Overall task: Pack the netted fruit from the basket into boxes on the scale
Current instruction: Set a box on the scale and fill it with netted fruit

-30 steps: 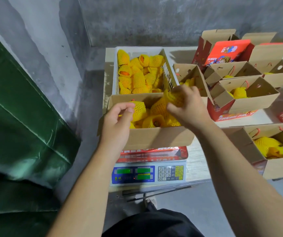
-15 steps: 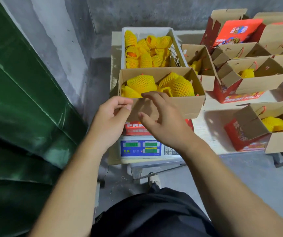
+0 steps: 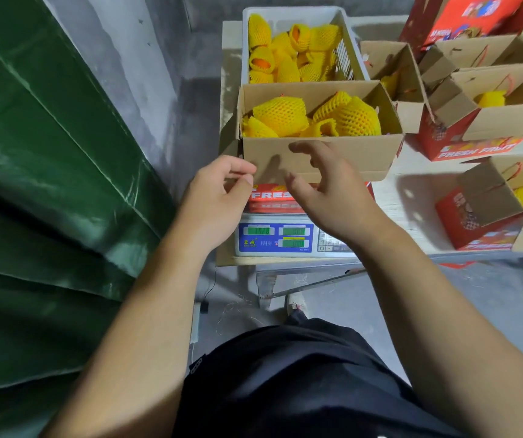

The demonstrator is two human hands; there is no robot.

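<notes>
Open brown cardboard box [image 3: 317, 153] w/ yellow foam-netted fruit [image 3: 280, 115] sits on white digital scale [image 3: 274, 237]; white plastic basket [image 3: 288, 15] just beyond. Left hand [image 3: 214, 197] & right hand [image 3: 333, 188] hover near box front, fingers loose, holding nothing.

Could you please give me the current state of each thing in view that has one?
Box on the scale: flaps open, holding netted fruit.
White basket: partly filled with netted fruit.
Scale: on, green displays lit.
Side boxes: open, some fruit inside.
Left hand: loosely curled, empty.
Right hand: open, empty.
</notes>
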